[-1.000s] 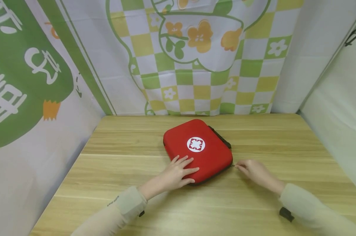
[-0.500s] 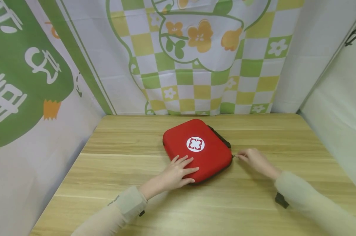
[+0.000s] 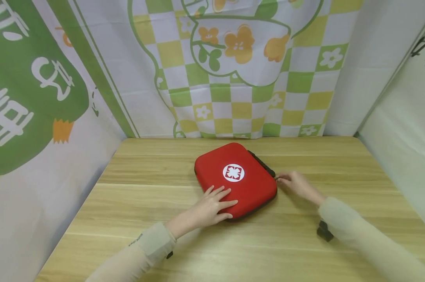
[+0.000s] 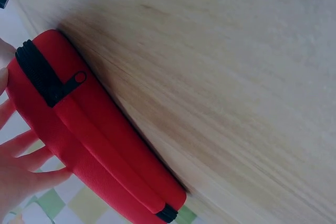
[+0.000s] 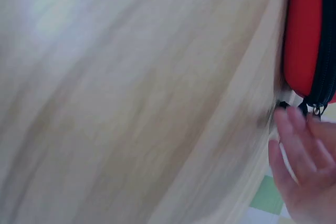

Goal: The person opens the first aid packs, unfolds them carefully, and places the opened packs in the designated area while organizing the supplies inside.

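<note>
A red zippered first-aid case point(image 3: 244, 192) with a white round emblem lies flat on the table, its corner turned toward me. My left hand point(image 3: 207, 207) rests on the near left part of its lid, fingers spread. In the left wrist view a black zipper pull point(image 4: 73, 85) hangs at one end of the black zipper on the case's side. My right hand point(image 3: 298, 186) is at the case's right corner, thumb and fingertips pinching another zipper pull. That slider point(image 5: 316, 109) shows at the fingertips in the right wrist view; the pull itself is mostly hidden.
The case's black carry handle point(image 3: 262, 162) sits along its far right side, just beyond my right fingertips. Under everything is a wood-grain table point(image 3: 145, 168). A checked curtain point(image 3: 230, 94) hangs behind its back edge, with white cloth at both sides.
My right hand has moved away from me around the case's right corner, drawing the zipper pull along toward the handle side. The left hand and the case have stayed nearly still.
</note>
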`<state>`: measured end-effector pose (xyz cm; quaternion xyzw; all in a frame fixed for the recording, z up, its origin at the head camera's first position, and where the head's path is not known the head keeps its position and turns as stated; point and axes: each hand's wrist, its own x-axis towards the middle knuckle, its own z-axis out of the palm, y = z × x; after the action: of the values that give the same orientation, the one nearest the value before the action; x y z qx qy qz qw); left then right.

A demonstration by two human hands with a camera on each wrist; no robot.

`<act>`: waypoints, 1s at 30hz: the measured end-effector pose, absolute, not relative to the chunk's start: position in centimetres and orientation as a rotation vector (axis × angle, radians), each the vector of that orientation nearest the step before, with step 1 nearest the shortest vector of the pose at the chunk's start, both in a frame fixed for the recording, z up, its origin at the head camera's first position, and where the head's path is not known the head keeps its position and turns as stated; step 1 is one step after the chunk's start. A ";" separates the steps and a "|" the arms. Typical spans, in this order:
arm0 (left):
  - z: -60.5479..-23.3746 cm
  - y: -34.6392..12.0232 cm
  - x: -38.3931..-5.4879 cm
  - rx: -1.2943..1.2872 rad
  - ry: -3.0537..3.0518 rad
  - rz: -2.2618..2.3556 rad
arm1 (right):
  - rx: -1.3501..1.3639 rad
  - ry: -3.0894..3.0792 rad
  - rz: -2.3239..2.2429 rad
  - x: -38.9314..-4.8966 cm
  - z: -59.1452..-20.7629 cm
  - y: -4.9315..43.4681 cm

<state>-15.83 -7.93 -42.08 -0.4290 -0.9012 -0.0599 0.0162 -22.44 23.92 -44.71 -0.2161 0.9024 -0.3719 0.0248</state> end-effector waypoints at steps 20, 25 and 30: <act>-42.0 -11.7 -18.0 -1.370 -2.751 -0.331 | -0.686 2.291 -1.524 -20.1 -45.2 23.5; -42.1 -12.6 -18.6 -1.326 -2.720 -0.335 | -0.711 2.392 -1.427 -18.6 -45.0 22.7; -42.6 -13.6 -19.3 -1.281 -2.714 -0.421 | -0.724 2.402 -1.349 -17.2 -44.9 21.6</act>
<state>-19.27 -13.57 -42.56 -0.4220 -0.8942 -0.1387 0.0557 -17.20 21.60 -44.89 -0.2513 0.8343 -0.4686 0.1459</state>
